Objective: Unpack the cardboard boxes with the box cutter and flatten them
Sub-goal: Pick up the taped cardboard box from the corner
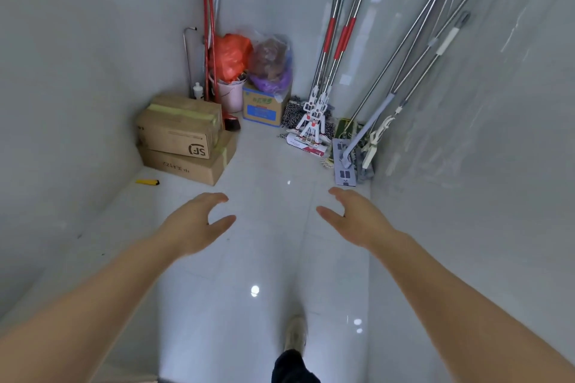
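Both bare arms reach forward, left hand (199,221) and right hand (357,214) empty, fingers loosely spread.

An upside-down "SF" logo marks the front face of the upper cardboard box (179,130) stacked by the left wall. Handwriting on the lower cardboard box (189,166) and print on the blue-and-white carton (264,109) are too small to read.

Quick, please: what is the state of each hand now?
Left hand: open, holding nothing.
Right hand: open, holding nothing.
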